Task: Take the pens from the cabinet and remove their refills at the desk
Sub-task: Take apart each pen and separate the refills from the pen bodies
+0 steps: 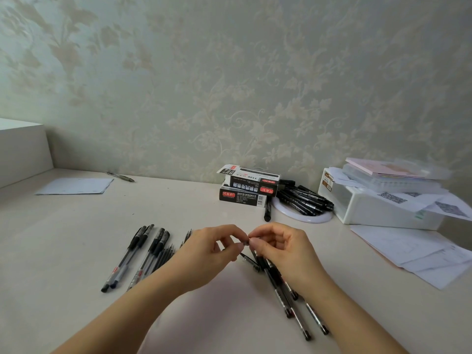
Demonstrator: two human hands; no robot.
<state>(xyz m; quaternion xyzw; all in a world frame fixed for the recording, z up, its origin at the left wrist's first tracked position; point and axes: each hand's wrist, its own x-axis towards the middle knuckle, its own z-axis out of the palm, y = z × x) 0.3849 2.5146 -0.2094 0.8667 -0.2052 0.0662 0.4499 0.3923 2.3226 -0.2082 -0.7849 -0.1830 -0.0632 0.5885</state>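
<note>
My left hand (213,247) and my right hand (279,249) meet over the middle of the desk, each pinching one end of a small clear pen part (245,243) between thumb and fingertips. Just below them a short clear barrel piece (249,260) lies on the desk. A bunch of black-capped clear pens (288,293) lies under my right wrist, pointing toward me. To the left lie several capped pens (139,254) and a small cluster of thin dark refills (166,254), partly hidden by my left hand.
Two black pen boxes (246,191) stand stacked at the back, beside a heap of black markers (305,200) on a white ring. A white plastic box (370,208) with booklets sits at right, loose papers (413,251) in front. A sheet (76,186) and single pen (121,176) lie back left.
</note>
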